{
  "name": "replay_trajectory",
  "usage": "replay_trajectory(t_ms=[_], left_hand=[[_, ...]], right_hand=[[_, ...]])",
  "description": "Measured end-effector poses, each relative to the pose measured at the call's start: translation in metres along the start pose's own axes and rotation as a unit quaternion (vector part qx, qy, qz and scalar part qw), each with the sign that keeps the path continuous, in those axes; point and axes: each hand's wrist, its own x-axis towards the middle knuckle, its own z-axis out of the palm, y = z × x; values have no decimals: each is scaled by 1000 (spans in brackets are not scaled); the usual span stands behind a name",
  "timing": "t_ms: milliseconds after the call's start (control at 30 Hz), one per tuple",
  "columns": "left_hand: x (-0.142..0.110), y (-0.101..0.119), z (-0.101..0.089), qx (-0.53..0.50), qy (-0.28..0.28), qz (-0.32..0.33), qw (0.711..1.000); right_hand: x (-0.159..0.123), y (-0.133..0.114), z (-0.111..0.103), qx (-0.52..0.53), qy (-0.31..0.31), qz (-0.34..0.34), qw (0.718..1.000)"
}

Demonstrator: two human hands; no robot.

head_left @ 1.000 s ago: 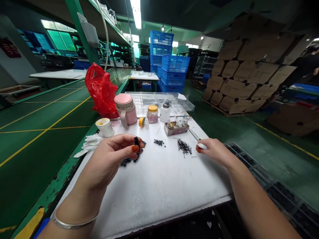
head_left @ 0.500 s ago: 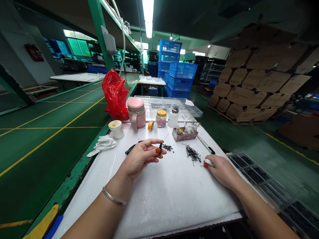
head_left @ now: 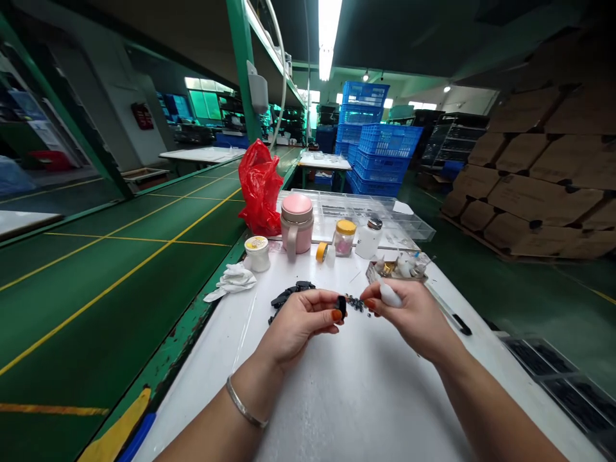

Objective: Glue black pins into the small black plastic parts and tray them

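The left hand point(head_left: 299, 328) pinched a small black part point(head_left: 341, 307), standing roughly upright between its fingertips; the right hand point(head_left: 412, 314) clasped a white rounded object point(head_left: 390, 296) just beside it; tiny dark pieces point(head_left: 357, 303) lay between both hands, above the white tabletop point(head_left: 366, 410).
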Motion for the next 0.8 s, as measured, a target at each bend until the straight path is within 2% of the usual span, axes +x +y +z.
replay_trajectory(t_ms=[200, 400, 633, 800], left_hand=[[1, 0, -1, -4, 17, -10, 1000], [3, -1, 0, -5, 10, -23, 1000], [3, -6, 1, -4, -7, -15, 1000], [4, -9, -1, -13, -16, -21, 1000]], right_hand=[[-10, 25, 11, 9, 38, -6, 999], [-18, 19, 16, -59, 72, -90, 992], [-21, 14, 17, -77, 105, -163, 978], [-25, 10, 18, -98, 124, -237, 958]])
